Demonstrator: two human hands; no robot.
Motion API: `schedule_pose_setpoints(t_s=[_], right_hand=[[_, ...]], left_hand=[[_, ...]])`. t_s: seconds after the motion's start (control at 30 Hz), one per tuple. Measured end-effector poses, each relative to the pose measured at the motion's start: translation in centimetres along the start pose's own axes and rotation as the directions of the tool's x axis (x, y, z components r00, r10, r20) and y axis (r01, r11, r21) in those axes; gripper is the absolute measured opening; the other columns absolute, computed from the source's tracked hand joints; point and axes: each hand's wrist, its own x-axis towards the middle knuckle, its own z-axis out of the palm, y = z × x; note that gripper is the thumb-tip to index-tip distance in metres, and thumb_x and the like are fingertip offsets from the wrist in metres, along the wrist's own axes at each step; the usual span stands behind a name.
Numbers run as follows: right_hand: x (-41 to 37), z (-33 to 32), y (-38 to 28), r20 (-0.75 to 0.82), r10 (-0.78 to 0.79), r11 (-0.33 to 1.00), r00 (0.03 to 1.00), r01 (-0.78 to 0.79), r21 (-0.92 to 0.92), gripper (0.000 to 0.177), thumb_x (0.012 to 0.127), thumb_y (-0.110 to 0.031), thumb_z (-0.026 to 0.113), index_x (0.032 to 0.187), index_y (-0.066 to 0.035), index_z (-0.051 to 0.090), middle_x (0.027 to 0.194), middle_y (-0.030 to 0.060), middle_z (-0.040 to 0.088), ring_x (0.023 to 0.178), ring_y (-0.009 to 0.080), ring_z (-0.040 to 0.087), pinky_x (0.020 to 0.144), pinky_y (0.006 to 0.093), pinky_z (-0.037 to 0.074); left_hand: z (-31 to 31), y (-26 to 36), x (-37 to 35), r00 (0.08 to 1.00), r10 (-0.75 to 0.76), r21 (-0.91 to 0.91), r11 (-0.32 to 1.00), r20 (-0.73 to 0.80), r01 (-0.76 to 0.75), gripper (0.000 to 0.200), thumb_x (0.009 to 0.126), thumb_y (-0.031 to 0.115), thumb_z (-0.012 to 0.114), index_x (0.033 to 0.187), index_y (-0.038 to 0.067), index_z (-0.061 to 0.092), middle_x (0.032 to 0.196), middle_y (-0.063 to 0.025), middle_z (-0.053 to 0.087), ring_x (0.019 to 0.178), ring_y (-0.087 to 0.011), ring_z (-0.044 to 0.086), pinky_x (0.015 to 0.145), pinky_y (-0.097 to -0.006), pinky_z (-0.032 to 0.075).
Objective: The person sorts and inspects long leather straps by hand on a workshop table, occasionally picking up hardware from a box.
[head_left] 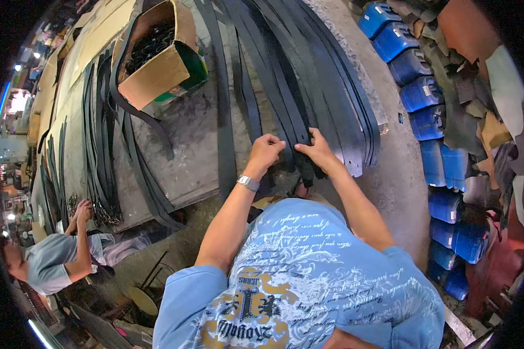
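Observation:
Long black straps, which look like leather, lie side by side along the table and hang over its near edge. My left hand, with a metal watch on its wrist, is closed in a pinch over these straps. Whatever is between its fingertips is too small to make out. Just to the right, my right hand grips a black strap near its end, thumb lying on top and forefinger along the far side. Its lower fingers are partly hidden.
A cardboard box of black pieces stands on the grey table. More dark straps hang at the left, where a co-worker sits holding some. Blue jerrycans line the floor at right, beside piled leather pieces.

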Motion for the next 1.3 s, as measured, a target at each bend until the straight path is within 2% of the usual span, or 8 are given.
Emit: schedule_pose_setpoints(t_s=[0.17, 0.47, 0.57, 0.67, 0.77, 0.9, 1.1, 1.3], right_hand=[[1.1, 0.0, 1.8, -0.041, 0.044, 0.999, 0.998, -0.044, 0.011, 0.087, 0.075, -0.030, 0.080, 0.143, 0.002, 0.034, 0.132, 0.0299, 0.052, 0.125, 0.0365, 0.050, 0.104, 0.0417, 0.040], [-0.5, -0.3, -0.9, 0.005, 0.055, 0.993, 0.998, -0.054, -0.105, 0.076, 0.081, -0.034, 0.074, 0.140, 0.000, 0.040, 0.132, 0.0292, 0.051, 0.122, 0.0411, 0.051, 0.103, 0.0452, 0.041], [-2.3, -0.4, -2.0, -0.078, -0.337, 0.801, 0.938, 0.242, -0.547, 0.063, 0.086, -0.033, 0.069, 0.136, -0.002, 0.046, 0.126, 0.0246, 0.055, 0.116, 0.0405, 0.054, 0.099, 0.0466, 0.043], [-4.2, 0.0, -5.3, -0.159, -0.327, 0.846, 0.932, 0.213, -0.488, 0.054, 0.088, -0.033, 0.067, 0.130, -0.002, 0.052, 0.114, 0.0212, 0.061, 0.106, 0.0409, 0.057, 0.093, 0.0475, 0.045], [-2.3, 2.9, -4.7, -0.010, -0.165, 0.976, 0.986, 0.162, -0.148, 0.046, 0.088, -0.029, 0.068, 0.122, -0.001, 0.055, 0.092, 0.0138, 0.065, 0.086, 0.0282, 0.063, 0.077, 0.0406, 0.050], [0.4, 5.1, -5.0, 0.252, 0.036, 0.984, 0.967, -0.079, 0.161, 0.035, 0.089, -0.026, 0.068, 0.113, -0.001, 0.058, 0.082, 0.0019, 0.061, 0.064, 0.0114, 0.057, 0.053, 0.0282, 0.045], [0.8, 4.7, -7.2, 0.270, 0.081, 0.927, 0.959, -0.172, 0.333, 0.028, 0.088, -0.021, 0.070, 0.105, -0.003, 0.057, 0.075, 0.0025, 0.057, 0.060, 0.0118, 0.057, 0.046, 0.0250, 0.044], [1.0, 5.1, -7.3, 0.276, 0.095, 0.921, 0.956, -0.190, 0.340, 0.028, 0.088, -0.021, 0.070, 0.105, -0.003, 0.056, 0.078, 0.0035, 0.058, 0.062, 0.0125, 0.058, 0.048, 0.0259, 0.047]], left_hand=[[-5.0, -3.1, -0.6, 0.993, -0.121, -0.090, 0.989, 0.006, 0.121, 0.021, 0.089, 0.022, 0.070, 0.098, 0.004, 0.063, 0.081, 0.0004, 0.060, 0.058, -0.0090, 0.052, 0.051, -0.0256, 0.041], [-5.5, -2.3, -1.4, 0.990, -0.141, -0.082, 0.986, 0.023, 0.142, 0.020, 0.091, 0.024, 0.070, 0.099, 0.007, 0.063, 0.077, 0.0026, 0.059, 0.060, -0.0082, 0.052, 0.050, -0.0250, 0.038], [-5.5, -2.0, -1.5, 0.989, -0.138, -0.115, 0.983, 0.045, 0.142, 0.018, 0.091, 0.024, 0.069, 0.099, 0.009, 0.063, 0.077, 0.0036, 0.058, 0.061, -0.0072, 0.052, 0.050, -0.0240, 0.037], [-5.3, -2.0, -1.4, 0.981, -0.165, -0.183, 0.966, 0.106, 0.183, 0.017, 0.092, 0.024, 0.068, 0.101, 0.011, 0.063, 0.077, 0.0048, 0.056, 0.061, -0.0066, 0.051, 0.050, -0.0228, 0.038], [-4.5, -1.6, -1.6, 0.983, -0.136, -0.312, 0.935, 0.125, 0.170, 0.016, 0.092, 0.024, 0.068, 0.097, 0.010, 0.062, 0.076, 0.0058, 0.056, 0.058, -0.0061, 0.051, 0.050, -0.0223, 0.039], [-4.2, -1.1, -2.2, 0.981, -0.079, -0.357, 0.924, 0.178, 0.139, 0.025, 0.092, 0.019, 0.067, 0.113, 0.011, 0.058, 0.093, 0.0034, 0.055, 0.077, -0.0079, 0.053, 0.064, -0.0240, 0.043], [-4.3, -4.5, -3.4, 0.973, 0.144, -0.547, 0.837, 0.178, -0.024, 0.067, 0.077, -0.013, 0.048, 0.142, -0.002, 0.038, 0.135, -0.0124, 0.048, 0.118, -0.0219, 0.052, 0.101, -0.0350, 0.042], [-4.3, -2.6, -5.7, 0.954, 0.126, -0.594, 0.802, 0.271, 0.063, 0.072, 0.079, -0.012, 0.047, 0.148, -0.006, 0.029, 0.140, -0.0138, 0.047, 0.125, -0.0178, 0.048, 0.106, -0.0296, 0.037]])
